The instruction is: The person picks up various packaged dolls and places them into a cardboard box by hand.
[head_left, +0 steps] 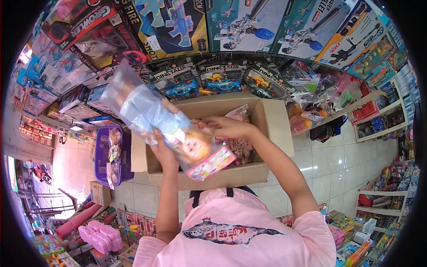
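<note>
A doll in a clear plastic bag [153,113] slants over the left part of an open cardboard box [278,129], its head toward the lower right and a pink printed card at the bag's end. My left hand [163,149] is wrapped round the bag from below, near the doll's middle. My right hand [229,127] is over the box, its fingers bent beside the doll's head; what they hold, if anything, is hidden. Inside the box, at the right, lies another bagged toy [241,144], pinkish and patterned.
Boxed toy guns [244,26] and dinosaur packs [178,80] line the shelf ahead. A purple basket [101,155] with bagged items stands on the floor at the left. White shelf racks [382,118] are at the right.
</note>
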The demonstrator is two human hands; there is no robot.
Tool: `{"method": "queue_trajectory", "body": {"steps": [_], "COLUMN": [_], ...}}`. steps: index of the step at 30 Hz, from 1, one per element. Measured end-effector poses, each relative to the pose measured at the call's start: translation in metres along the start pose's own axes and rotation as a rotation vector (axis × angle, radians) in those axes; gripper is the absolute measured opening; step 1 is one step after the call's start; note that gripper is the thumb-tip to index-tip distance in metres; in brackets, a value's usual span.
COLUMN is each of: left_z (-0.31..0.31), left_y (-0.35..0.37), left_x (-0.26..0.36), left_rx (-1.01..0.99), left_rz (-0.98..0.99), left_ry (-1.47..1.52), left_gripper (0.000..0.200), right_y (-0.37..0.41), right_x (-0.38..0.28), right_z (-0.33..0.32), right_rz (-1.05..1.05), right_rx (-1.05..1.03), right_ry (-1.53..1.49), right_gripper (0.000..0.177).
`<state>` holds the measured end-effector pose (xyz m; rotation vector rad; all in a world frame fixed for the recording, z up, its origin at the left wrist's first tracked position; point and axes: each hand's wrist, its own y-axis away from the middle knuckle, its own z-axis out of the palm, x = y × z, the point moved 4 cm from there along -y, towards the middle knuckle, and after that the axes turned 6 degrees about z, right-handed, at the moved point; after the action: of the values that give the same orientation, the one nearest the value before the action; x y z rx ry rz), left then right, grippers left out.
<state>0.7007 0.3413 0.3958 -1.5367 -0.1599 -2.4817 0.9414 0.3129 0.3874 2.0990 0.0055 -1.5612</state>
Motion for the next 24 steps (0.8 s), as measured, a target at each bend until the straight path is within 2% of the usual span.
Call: {"method": "queue_trajectory", "body": {"steps": [2, 3, 6, 7, 8, 10, 11, 12, 14, 15, 16, 17, 18, 20, 21, 22, 23, 24], "left_z": [0.018, 0.024, 0.040, 0.029, 0.026, 0.013, 0.000, 0.005, 0.009, 0.005, 0.001, -0.001, -0.007, -0.005, -0.006, -0.006, -0.018, -0.035], "left_y": [0.012, 0.015, 0.021, 0.013, 0.011, 0.008, -0.002, -0.004, -0.005, -0.007, -0.007, -0.006, -0.005, -0.002, -0.006, -0.004, -0.010, -0.017], "left_x": [-0.011, -0.013, -0.015, -0.023, -0.020, -0.006, -0.003, 0.012, 0.052, 0.051, 0.052, 0.056, 0.059, 0.059, 0.054, 0.053, 0.040, 0.025], "left_rx": [-0.043, -0.043, -0.185, -0.265, -0.263, -0.074, -0.123, -0.122, 0.051, 0.054, 0.090, 0.127, 0.133, -0.228, -0.400, -0.444, -0.520, -0.593], "left_rz": [-0.081, -0.082, -0.168, -0.169, -0.168, 0.059, 0.221, 0.217, 0.547, 0.545, 0.667, 0.788, 0.790, 0.740, 0.662, 0.712, 0.536, 0.355], "left_ry": [0.048, 0.045, 0.140, 0.026, 0.026, -0.099, -0.004, -0.008, -0.344, -0.348, -0.451, -0.556, -0.559, -1.076, -1.089, -1.183, -1.323, -1.454], "left_gripper": [0.054, 0.054, 0.061, 0.063, 0.063, 0.065, 0.069, 0.069, 0.074, 0.074, 0.073, 0.073, 0.073, 0.053, 0.044, 0.044, 0.044, 0.044], "right_y": [0.004, 0.010, 0.011, 0.015, 0.017, 0.021, 0.030, 0.033, 0.032, 0.029, 0.024, 0.022, 0.021, 0.017, 0.010, 0.003, -0.030, -0.024], "right_x": [-0.026, -0.039, -0.034, -0.033, -0.029, -0.014, -0.017, -0.012, 0.004, 0.012, 0.024, 0.030, 0.036, 0.044, 0.063, 0.085, 0.162, 0.154], "right_z": [0.009, 0.010, -0.004, -0.009, -0.015, -0.030, -0.034, -0.036, -0.035, -0.026, -0.021, -0.009, 0.002, 0.009, 0.017, 0.023, 0.041, 0.045], "right_rz": [-0.235, -0.272, -0.242, -0.302, -0.303, -0.126, -0.066, -0.063, -0.018, -0.162, -0.163, -0.129, -0.095, -0.052, 0.103, 0.259, 0.140, 0.138], "right_rx": [0.152, 0.193, 0.237, 0.274, 0.272, 0.389, 0.447, 0.444, 0.272, 0.147, 0.141, -0.004, -0.148, -0.173, -0.314, -0.454, -0.499, -0.497], "right_ry": [0.202, 0.161, 0.199, 0.136, 0.137, 0.492, 0.603, 0.599, 0.707, 0.582, 0.581, 0.594, 0.605, 0.590, 0.666, 0.740, 0.729, 0.731], "right_gripper": [0.093, 0.101, 0.094, 0.088, 0.088, 0.084, 0.081, 0.081, 0.076, 0.066, 0.066, 0.061, 0.057, 0.052, 0.054, 0.056, 0.076, 0.076]}}
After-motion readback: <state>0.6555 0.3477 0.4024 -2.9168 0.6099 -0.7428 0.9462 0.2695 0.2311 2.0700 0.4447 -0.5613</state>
